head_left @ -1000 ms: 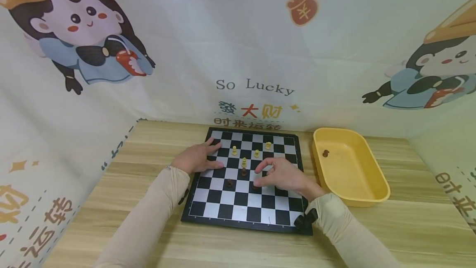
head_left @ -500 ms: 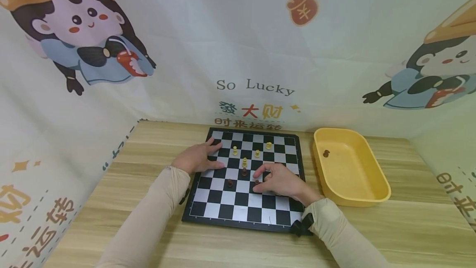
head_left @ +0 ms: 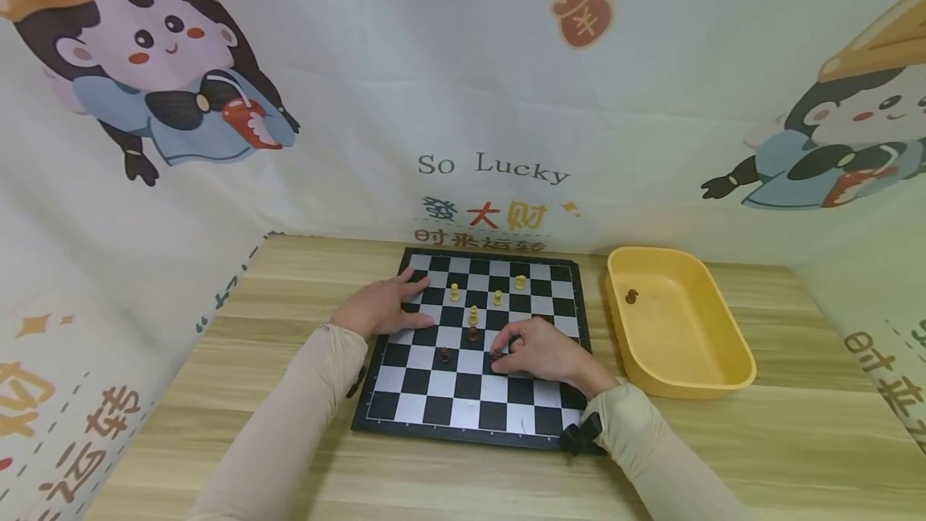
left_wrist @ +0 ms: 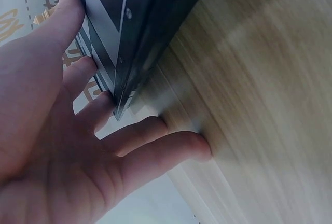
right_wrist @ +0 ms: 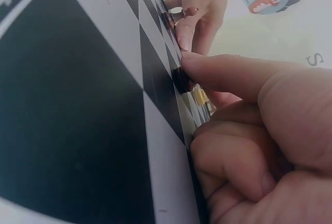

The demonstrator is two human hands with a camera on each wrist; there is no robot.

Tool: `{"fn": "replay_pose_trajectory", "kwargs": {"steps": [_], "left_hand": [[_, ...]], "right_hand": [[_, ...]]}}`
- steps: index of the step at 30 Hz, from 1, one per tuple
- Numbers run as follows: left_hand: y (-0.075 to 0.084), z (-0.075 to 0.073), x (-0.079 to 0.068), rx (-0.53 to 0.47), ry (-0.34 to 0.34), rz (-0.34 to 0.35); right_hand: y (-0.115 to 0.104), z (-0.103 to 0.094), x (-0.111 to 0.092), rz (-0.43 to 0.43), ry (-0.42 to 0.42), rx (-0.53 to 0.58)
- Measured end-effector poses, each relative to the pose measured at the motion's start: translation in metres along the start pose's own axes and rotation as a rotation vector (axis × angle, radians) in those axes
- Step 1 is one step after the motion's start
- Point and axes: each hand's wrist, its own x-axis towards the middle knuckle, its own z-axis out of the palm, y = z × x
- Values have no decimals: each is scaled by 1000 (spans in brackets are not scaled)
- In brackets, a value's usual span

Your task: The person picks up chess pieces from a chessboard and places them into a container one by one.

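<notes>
Dark chess piece (head_left: 497,354): between centre and near edge of the chessboard (head_left: 465,411); my right hand (head_left: 541,350) pinches it. Left hand (head_left: 378,308): fingers spread, left edge. I judge a light, upright pinch best, clear of the neighbouring dark piece (head_left: 473,334).

Spread left hand (left_wrist: 78,146), chessboard edge (left_wrist: 155,27), perhaps a yellow piece (left_wrist: 43,17)

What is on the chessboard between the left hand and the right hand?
In the head view, a dark piece stands between the left hand and the right hand, with a yellow piece beyond it and another dark piece lower left.
</notes>
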Motion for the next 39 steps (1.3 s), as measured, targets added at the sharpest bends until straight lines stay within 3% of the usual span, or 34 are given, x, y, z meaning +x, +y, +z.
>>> {"fn": "replay_pose_trajectory", "kwargs": {"steps": [25,39], "left_hand": [[0,3,1,-10,2,5],[-2,0,-1,-24,3,-6]], "right_hand": [[-3,-2,-8,9,-57,117],[-14,-22,-12,-8,49,-29]]}}
